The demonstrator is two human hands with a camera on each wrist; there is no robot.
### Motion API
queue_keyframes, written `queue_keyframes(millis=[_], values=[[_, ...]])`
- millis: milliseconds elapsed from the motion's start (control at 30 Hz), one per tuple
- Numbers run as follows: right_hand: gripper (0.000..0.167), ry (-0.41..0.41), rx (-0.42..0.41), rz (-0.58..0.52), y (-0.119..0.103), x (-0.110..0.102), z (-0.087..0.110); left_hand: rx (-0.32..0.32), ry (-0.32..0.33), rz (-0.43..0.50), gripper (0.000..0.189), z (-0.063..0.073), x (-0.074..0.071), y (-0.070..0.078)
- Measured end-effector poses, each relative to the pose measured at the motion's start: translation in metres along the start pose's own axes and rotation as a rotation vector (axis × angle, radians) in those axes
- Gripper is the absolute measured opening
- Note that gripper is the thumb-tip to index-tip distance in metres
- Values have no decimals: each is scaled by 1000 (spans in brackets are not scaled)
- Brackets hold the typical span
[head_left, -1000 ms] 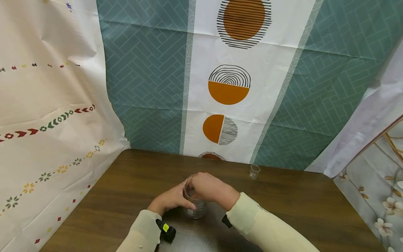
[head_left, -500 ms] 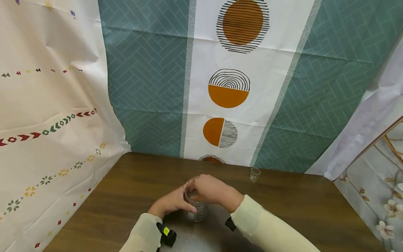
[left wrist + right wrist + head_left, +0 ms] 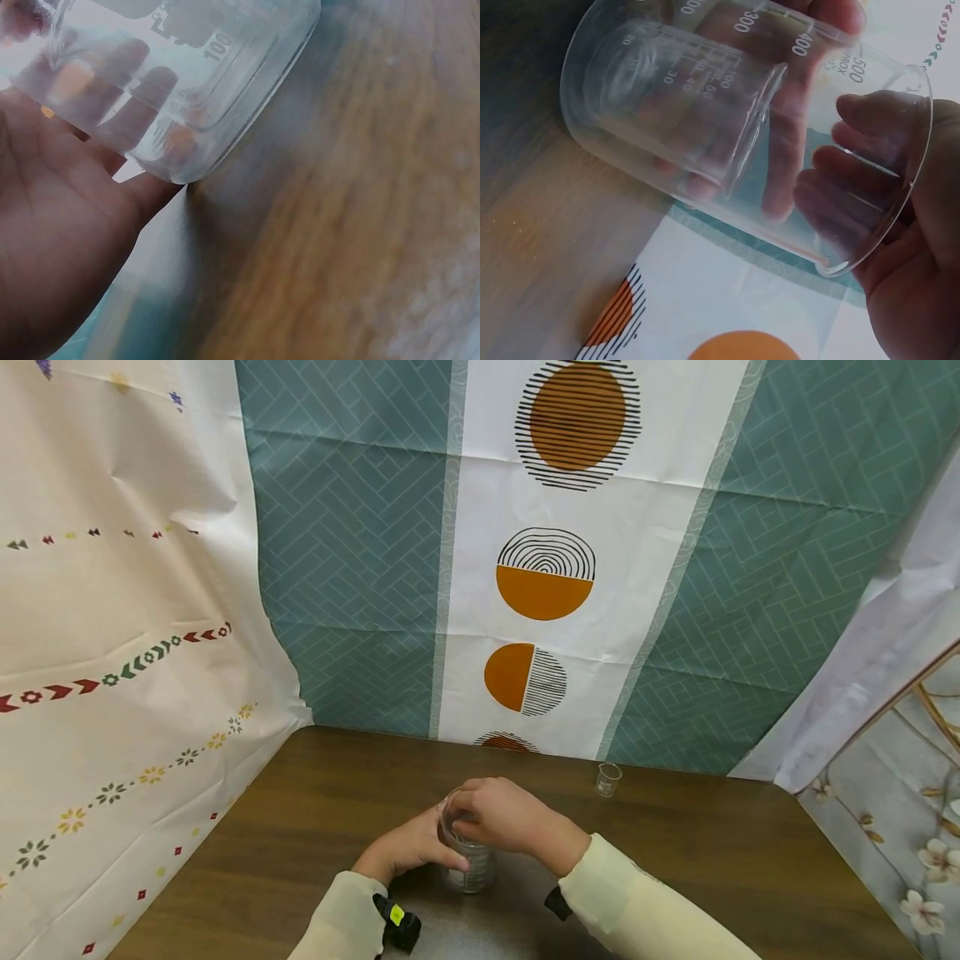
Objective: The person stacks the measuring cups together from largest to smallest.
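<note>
My left hand [image 3: 408,847] grips a large clear glass beaker [image 3: 474,870], thumb on the near side and fingers round the far side. In the right wrist view a smaller beaker [image 3: 690,94] lies inside it, near the bottom, its rim facing the large beaker's mouth. My right hand [image 3: 510,814] reaches over that mouth with loosely curled fingers dipping inside. Its fingertips [image 3: 810,191] show apart from the small beaker's rim. From the left wrist, the large beaker's base [image 3: 225,127] appears close over the wooden table.
Another small glass beaker [image 3: 607,781] stands at the back of the brown wooden table [image 3: 675,843]. Patterned cloth [image 3: 345,568] hangs behind the table, and more cloth lines the left and right sides.
My right hand has drawn slightly up and to the right at the large beaker's mouth. My left hand keeps its grip. The head view has tilted a little.
</note>
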State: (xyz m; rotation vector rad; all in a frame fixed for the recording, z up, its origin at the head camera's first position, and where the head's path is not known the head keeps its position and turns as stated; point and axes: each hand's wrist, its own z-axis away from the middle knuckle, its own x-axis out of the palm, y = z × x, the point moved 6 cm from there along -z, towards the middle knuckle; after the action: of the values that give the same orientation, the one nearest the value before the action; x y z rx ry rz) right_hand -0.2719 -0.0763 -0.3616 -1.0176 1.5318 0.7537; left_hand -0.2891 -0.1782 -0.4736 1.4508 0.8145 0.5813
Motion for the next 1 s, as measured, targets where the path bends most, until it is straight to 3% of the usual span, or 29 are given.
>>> queue_keyframes(millis=[467,1000], values=[[11,221,-95,53,2,-8,12,-7,18,-45,103,0,-1,-1],[25,450,-134,93,7,-17,21,24,-18,-15,96,-1,2,3]])
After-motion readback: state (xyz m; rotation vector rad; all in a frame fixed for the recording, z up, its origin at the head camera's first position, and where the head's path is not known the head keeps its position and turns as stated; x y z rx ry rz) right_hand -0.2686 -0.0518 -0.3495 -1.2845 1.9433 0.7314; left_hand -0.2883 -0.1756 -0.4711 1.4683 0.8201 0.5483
